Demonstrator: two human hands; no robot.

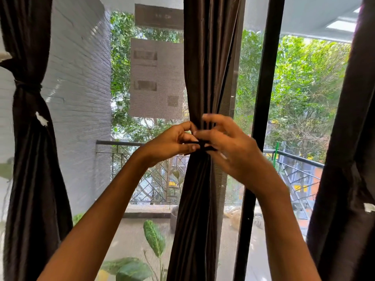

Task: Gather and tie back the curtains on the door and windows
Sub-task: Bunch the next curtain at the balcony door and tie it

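1. The middle dark brown satin curtain (203, 78) hangs bunched into a narrow column, cinched by a thin dark tie band (203, 145).
2. The left hand (174, 142) pinches one end of the band, likely to keep the gather tight.
3. The right hand (229, 147) curls at the knot. It is blurred, so I cannot tell whether it grips.

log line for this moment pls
phase: tying middle curtain | left hand: pinches tie | right hand: at tie, blurred, grip unclear | left curtain: already tied
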